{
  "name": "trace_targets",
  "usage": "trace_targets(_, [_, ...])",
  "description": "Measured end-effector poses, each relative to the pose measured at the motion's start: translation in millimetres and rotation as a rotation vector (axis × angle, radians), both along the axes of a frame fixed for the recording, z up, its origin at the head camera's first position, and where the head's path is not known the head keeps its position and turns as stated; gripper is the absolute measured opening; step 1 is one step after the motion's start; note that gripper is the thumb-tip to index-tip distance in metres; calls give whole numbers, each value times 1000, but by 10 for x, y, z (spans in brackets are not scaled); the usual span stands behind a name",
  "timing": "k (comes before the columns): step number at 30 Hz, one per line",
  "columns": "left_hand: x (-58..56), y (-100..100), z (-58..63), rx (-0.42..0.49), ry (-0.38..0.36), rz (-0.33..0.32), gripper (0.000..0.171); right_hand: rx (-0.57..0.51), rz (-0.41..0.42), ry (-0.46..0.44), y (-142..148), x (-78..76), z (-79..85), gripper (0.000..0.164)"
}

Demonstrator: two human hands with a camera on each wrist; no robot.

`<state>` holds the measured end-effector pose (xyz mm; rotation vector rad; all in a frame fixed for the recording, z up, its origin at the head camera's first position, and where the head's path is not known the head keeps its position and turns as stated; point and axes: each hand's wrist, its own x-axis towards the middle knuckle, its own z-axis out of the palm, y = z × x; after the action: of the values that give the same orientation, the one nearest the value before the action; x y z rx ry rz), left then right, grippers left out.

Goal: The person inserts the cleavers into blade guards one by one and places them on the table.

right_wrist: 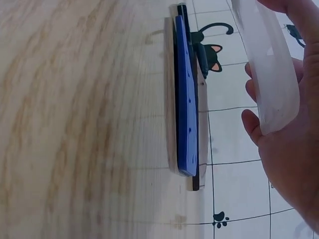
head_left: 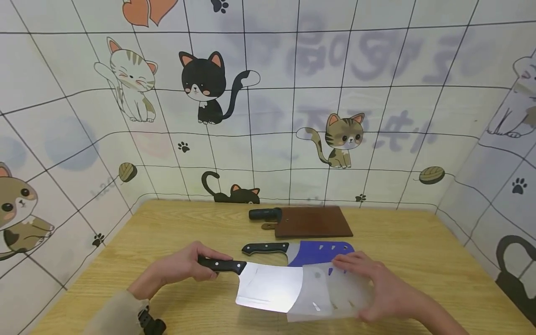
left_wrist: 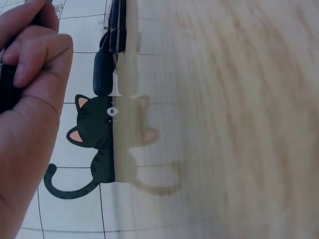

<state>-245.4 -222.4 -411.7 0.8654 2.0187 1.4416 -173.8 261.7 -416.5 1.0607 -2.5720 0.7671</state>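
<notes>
My left hand [head_left: 188, 266] grips the black riveted handle of a cleaver [head_left: 270, 286] held above the table. Its broad steel blade runs to the right, with the far part inside a translucent white blade sheath [head_left: 311, 293]. My right hand [head_left: 383, 284] holds that sheath by its right end, thumb at the lower edge and fingers at the upper edge. In the right wrist view the sheath [right_wrist: 271, 69] sits between thumb and fingers. Just behind lies a second knife with a black handle [head_left: 265, 248] and a blue blade sheath [head_left: 322, 251], partly hidden by the white one.
Farther back on the wooden table [head_left: 188, 223] lies a brown, broad-bladed shape [head_left: 314, 221], probably a sheathed cleaver, with a dark handle [head_left: 264, 214] at its left. A cloth wall [head_left: 272, 139] printed with cats encloses the table's back and sides.
</notes>
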Motion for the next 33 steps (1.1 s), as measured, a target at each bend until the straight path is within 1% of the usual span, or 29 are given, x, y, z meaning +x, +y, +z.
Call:
trace_targets(3, [21, 47, -11, 12, 5, 32, 47, -8, -60, 7, -12, -15, 7, 97])
trace_targets(7, [40, 110, -16, 22, 33, 66, 47, -34, -122, -43, -18, -19, 19, 96])
trace_targets(9, [47, 118, -17, 32, 31, 68, 47, -41, -117, -45, -15, -20, 19, 95])
trace_targets(11, [51, 116, -15, 44, 22, 52, 47, -32, -107, -33, -10, -22, 27, 95])
trace_targets(13, [45, 110, -15, 47, 18, 26, 47, -19, -96, -13, 2, -30, 42, 94])
trace_targets(15, [36, 115, -3, 37, 17, -2, 48, 0, -81, -37, 9, -29, 74, 93])
trace_targets(18, [16, 127, 17, 16, 21, -27, 48, -11, -23, -76, 0, -28, 101, 93])
trace_targets(20, [11, 147, 28, 17, 8, -33, 48, -25, 6, -96, -4, -22, 104, 94])
trace_targets(22, [12, 167, 23, 27, 3, -25, 47, -39, 25, -65, -6, -26, 84, 96])
trace_targets(23, [15, 180, 17, 34, 5, -21, 47, -37, 17, -47, -4, -30, 75, 96])
trace_targets(25, [23, 221, -4, 49, 10, -11, 46, -26, -27, -37, -2, -33, 62, 97])
trace_targets(29, [34, 312, -53, 68, 24, 13, 45, -15, -106, -47, -6, -40, 37, 94])
trace_targets(31, [35, 340, -68, 73, 23, 21, 44, -16, -126, -53, -1, -41, 26, 93])
trace_targets(33, [32, 352, -72, 84, 17, 10, 44, -17, -130, -56, 6, -43, 20, 92])
